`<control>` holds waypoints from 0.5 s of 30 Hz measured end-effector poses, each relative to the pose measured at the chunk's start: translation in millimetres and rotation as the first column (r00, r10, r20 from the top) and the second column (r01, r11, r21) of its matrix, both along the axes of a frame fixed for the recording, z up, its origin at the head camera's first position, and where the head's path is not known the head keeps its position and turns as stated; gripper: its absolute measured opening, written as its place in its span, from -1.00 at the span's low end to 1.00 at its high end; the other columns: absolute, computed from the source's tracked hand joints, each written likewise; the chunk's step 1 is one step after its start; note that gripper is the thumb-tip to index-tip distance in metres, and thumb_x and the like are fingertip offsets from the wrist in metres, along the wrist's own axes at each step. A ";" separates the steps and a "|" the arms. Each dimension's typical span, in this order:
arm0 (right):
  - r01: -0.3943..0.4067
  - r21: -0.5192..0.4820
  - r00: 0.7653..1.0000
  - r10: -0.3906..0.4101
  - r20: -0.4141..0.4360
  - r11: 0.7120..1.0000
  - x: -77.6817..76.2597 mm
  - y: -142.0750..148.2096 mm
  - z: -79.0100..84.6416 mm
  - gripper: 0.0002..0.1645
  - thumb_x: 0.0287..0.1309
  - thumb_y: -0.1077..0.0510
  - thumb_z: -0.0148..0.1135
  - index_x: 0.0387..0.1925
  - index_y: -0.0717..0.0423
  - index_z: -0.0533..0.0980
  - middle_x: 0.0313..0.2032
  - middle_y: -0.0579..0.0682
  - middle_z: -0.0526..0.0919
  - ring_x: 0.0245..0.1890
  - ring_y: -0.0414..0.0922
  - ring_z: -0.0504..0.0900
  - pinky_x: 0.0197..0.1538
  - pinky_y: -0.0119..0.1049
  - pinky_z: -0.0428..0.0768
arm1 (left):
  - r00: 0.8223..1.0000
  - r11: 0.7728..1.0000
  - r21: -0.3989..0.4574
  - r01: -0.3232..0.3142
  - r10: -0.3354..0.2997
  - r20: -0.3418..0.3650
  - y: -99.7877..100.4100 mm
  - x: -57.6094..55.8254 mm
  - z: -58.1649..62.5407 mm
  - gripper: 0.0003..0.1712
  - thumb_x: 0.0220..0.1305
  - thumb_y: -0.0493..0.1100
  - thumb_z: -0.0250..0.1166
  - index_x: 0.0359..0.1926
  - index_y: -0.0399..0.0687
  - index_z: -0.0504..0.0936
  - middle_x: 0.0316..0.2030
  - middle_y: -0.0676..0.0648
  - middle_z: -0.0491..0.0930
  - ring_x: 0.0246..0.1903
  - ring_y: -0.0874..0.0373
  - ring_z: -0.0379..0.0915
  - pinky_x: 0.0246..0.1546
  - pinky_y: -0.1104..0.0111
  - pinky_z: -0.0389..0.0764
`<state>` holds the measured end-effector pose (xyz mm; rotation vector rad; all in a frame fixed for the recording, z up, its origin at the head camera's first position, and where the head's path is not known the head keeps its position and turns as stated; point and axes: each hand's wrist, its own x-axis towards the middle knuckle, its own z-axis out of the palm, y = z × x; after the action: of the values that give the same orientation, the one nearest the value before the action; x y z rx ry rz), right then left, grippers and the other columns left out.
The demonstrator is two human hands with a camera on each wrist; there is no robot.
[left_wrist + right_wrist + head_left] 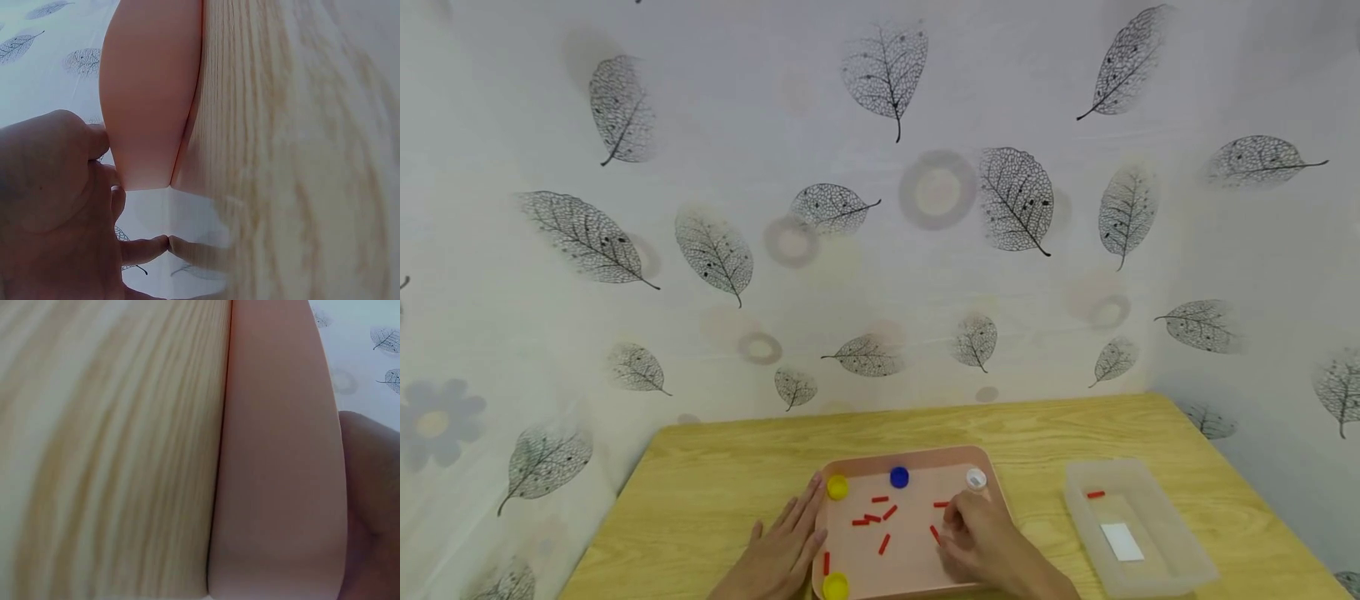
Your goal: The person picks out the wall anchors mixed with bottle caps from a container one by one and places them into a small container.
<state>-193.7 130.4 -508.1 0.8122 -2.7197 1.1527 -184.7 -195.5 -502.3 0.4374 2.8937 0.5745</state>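
Observation:
A pink tray [917,575] lies on the wooden table, with several short red sticks [884,544] scattered over it. Along the tray's left rim rests my left hand [778,550], fingers straight; the left wrist view shows its thumb touching the tray's outer wall [153,100]. Over the tray's right part is my right hand [981,533], its fingers bent inward. Close to those fingertips lie a red stick [935,535] and another red stick [941,504]. Whether anything is between them is hidden. The right wrist view catches only part of this hand [372,506] behind the tray wall.
Inside the tray sit a blue round cap [899,477], a white round cap [976,478], a yellow cap [837,487] at the upper left and another yellow cap [835,586] at the lower left. To the right, a translucent bin [1180,533] holds a red stick [1096,494] and a white card [1122,542].

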 end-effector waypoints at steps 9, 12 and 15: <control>0.019 0.098 0.999 -0.022 0.037 0.995 3.3 -2.7 -1.0 -0.83 0.08 0.11 0.31 -0.38 -0.02 0.43 -0.45 -0.23 0.37 -0.43 -0.35 0.32 -0.39 -0.48 0.41 | 1.000 1.000 0.012 0.009 -0.009 0.006 -1.2 0.9 1.8 -0.28 0.43 0.33 -0.40 0.50 0.27 -0.23 0.48 0.16 -0.24 0.36 -0.16 0.00 0.00 -0.51 -0.08; 0.010 0.112 1.000 -0.013 0.026 0.994 2.7 -3.5 -1.9 -0.83 0.08 0.11 0.31 -0.38 -0.03 0.44 -0.45 -0.25 0.36 -0.42 -0.36 0.31 -0.37 -0.48 0.42 | 1.000 1.000 0.018 0.011 -0.011 0.002 -1.3 1.1 1.5 -0.29 0.44 0.32 -0.39 0.50 0.28 -0.23 0.48 0.17 -0.25 0.36 -0.16 -0.01 0.00 -0.51 -0.09; -0.003 0.111 0.999 0.000 0.033 0.994 2.1 -4.1 -2.8 -0.85 0.11 0.12 0.29 -0.37 -0.04 0.44 -0.44 -0.27 0.37 -0.42 -0.36 0.33 -0.36 -0.48 0.43 | 1.000 1.000 0.019 0.010 -0.010 0.000 -1.3 1.2 1.4 -0.29 0.44 0.32 -0.39 0.50 0.27 -0.23 0.48 0.17 -0.24 0.36 -0.16 -0.01 0.01 -0.51 -0.09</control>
<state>-191.6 126.3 -510.9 0.8155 -2.8321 1.0318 -183.5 -196.8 -501.0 0.4543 2.8865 0.6016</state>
